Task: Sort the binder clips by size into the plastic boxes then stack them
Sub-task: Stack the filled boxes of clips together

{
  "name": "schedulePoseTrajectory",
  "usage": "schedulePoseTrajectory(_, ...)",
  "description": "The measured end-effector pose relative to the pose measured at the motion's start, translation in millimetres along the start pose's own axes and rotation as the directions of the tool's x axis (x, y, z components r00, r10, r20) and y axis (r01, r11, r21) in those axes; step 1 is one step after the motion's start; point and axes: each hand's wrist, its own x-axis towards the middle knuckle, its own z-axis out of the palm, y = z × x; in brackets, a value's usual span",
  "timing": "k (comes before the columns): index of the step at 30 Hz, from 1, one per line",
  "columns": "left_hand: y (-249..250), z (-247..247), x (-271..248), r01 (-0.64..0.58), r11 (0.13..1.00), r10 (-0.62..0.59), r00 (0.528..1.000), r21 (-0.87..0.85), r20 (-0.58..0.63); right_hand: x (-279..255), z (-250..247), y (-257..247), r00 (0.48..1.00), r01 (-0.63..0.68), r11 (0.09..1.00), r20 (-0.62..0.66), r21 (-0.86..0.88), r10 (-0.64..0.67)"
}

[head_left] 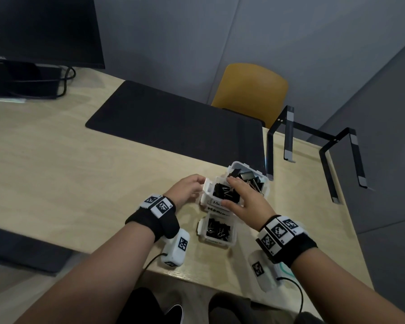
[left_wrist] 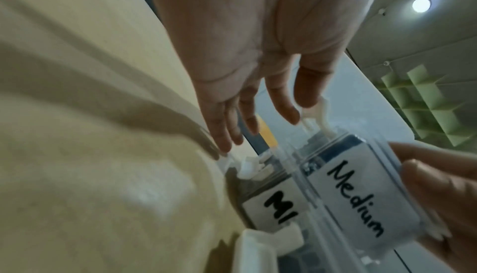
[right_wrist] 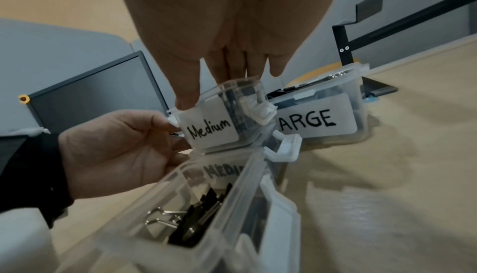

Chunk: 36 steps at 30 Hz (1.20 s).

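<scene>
Three clear plastic boxes show in the head view, all with black binder clips inside and no loose clips seen on the tabletop (head_left: pixel 84 174), so sorting looks finished and stacking under way. The left hand (head_left: pixel 187 188) pinches the near-left side clasp of the medium box (head_left: pixel 220 195), and the right hand (head_left: pixel 246 202) spans that box from above, thumb on its front and fingers over its far rim. This box seems to sit on or just above another box, while the small box (head_left: pixel 216 228) lies nearest and the large box (head_left: pixel 250 178) stands behind, touching.

From the left wrist, a white label reads "Medium" (left_wrist: pixel 361 197); below it a second label (left_wrist: pixel 278 206) shows bold "MI", the rest cut off.

From the right wrist, labels read "Medium" (right_wrist: pixel 209 130), "ARGE" (right_wrist: pixel 315 120) with its first letter hidden, and "MEDIU" (right_wrist: pixel 224 171) seen through plastic. I judge the remaining boxes still need stacking
</scene>
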Motion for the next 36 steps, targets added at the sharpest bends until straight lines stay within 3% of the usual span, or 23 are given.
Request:
schedulePoseTrajectory(3, 5, 2, 1, 0.021, 0.998, -0.022, 1.000, -0.051, -0.021, -1, 1, -1, 1.000, -0.011, 0.999, -0.010, 0.043, 0.011)
schedulePoseTrajectory(6, 3, 1, 4, 0.014, 0.999, -0.019, 0.989, -0.035, -0.149, -3, 2, -2, 1.000, -0.017, 0.999, -0.007, 0.035, 0.017)
schedulePoseTrajectory(13, 0, 4, 9, 0.127, 0.983, -0.113, 0.988, 0.135, -0.107, -3, 1, -2, 1.000, -0.025, 0.999, -0.003, 0.043, 0.025)
schedulePoseTrajectory(19, 8, 0, 4, 0.113, 0.993, -0.115, 0.983, -0.025, -0.142, -2, 1, -3, 1.000, -0.024, 0.999, -0.007, 0.041, 0.024)
schedulePoseTrajectory(24, 7, 2, 1, 0.064, 0.998, -0.064, 0.982, -0.003, -0.175, -1, 1, -1, 0.999, -0.023, 0.998, -0.032, 0.060, 0.025)
schedulePoseTrajectory(28, 7, 2, 3, 0.118, 0.992, -0.125, 0.975, -0.050, -0.181, -1, 2, 0, 0.998, -0.034, 0.996, -0.040, 0.077, 0.038)
schedulePoseTrajectory(31, 6, 5, 0, 0.108, 0.990, -0.098, 0.989, 0.088, -0.110, -1, -2, -3, 0.998, -0.057, 0.993, -0.026, 0.104, 0.060)
schedulePoseTrajectory(34, 10, 12, 2, 0.072, 0.956, -0.036, 0.990, 0.284, -0.133, 0, -9, -5, 0.998, -0.055, 0.995, 0.024, 0.079, 0.053)
schedulePoseTrajectory(36, 16, 15, 3, 0.066, 0.928, -0.005, 0.986, 0.365, -0.166, 0, -11, -2, 0.998, -0.058, 0.992, -0.011, 0.116, 0.060)
